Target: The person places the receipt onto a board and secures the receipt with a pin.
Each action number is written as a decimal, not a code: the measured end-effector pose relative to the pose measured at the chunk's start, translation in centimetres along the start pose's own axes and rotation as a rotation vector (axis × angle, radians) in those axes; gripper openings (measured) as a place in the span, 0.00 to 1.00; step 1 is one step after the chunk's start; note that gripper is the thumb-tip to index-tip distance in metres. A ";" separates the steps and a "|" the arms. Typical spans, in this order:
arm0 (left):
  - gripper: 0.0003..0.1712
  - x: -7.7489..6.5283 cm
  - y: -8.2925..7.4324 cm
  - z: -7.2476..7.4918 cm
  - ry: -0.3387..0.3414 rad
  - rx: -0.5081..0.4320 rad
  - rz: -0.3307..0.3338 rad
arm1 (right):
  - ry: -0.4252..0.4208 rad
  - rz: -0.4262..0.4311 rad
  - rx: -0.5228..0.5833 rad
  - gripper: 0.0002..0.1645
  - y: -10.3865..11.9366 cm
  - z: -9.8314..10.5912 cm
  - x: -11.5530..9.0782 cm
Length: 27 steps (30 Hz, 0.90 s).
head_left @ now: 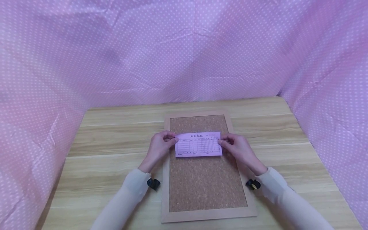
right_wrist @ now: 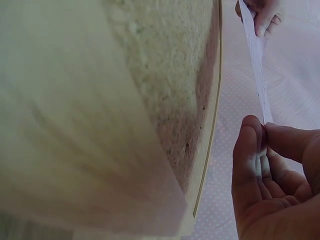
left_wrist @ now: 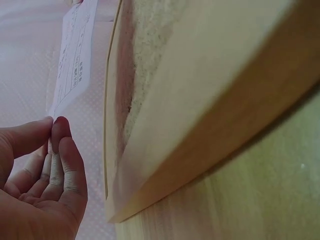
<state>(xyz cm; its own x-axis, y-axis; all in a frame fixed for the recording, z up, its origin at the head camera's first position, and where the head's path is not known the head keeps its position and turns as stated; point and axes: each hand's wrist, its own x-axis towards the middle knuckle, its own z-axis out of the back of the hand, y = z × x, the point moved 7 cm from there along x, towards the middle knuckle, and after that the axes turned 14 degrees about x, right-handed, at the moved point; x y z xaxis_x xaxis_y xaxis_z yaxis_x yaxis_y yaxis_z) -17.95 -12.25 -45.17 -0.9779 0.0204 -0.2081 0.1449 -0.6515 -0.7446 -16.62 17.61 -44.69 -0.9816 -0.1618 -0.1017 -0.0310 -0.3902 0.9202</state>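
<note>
A pink printed form [head_left: 198, 145] with a ruled table is stretched flat between both hands, over the upper half of a cork board [head_left: 205, 182]. My left hand [head_left: 161, 145] pinches its left edge between thumb and fingers. At the opposite edge, my right hand [head_left: 237, 147] pinches it the same way. Both wrist views show a gap between the paper and the board's surface. In the left wrist view the slip [left_wrist: 77, 55] runs up from the thumb tip; in the right wrist view the slip [right_wrist: 257, 70] appears nearly edge-on.
The board's pale wooden frame [head_left: 208, 214] lies on a wood-grain table [head_left: 109, 166]. Pink dotted cloth [head_left: 184, 57] hangs behind the table and along both sides. A small black device [head_left: 153, 183] sits at the left wrist, with a similar device [head_left: 253, 184] at the right.
</note>
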 end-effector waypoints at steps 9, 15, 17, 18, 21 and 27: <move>0.10 0.4 0.1 -0.4 0.023 0.023 -0.012 | 0.045 -0.043 -0.030 0.13 -0.4 -0.3 0.5; 0.09 0.5 0.1 -0.6 0.019 0.067 -0.046 | 0.077 -0.052 -0.048 0.10 -0.6 -0.4 0.7; 0.09 0.6 0.2 -0.7 0.018 0.076 -0.060 | 0.086 -0.050 -0.056 0.10 -0.7 -0.5 0.9; 0.09 0.7 0.2 -0.8 0.018 0.084 -0.064 | 0.090 -0.050 -0.062 0.09 -0.8 -0.6 0.9; 0.09 0.8 0.2 -0.9 0.016 0.111 -0.068 | 0.100 -0.056 -0.075 0.09 -1.0 -0.7 1.2; 0.07 0.8 0.0 -1.1 0.026 0.163 -0.053 | 0.109 -0.054 -0.078 0.09 -1.2 -0.7 1.6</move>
<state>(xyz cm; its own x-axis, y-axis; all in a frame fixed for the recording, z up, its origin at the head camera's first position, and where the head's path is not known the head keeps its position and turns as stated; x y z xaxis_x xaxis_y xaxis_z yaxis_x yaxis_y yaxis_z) -18.61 -11.41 -46.03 -0.9789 0.0762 -0.1897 0.0652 -0.7632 -0.6428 -18.03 17.23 -46.23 -0.9523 -0.2348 -0.1949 -0.0643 -0.4699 0.8803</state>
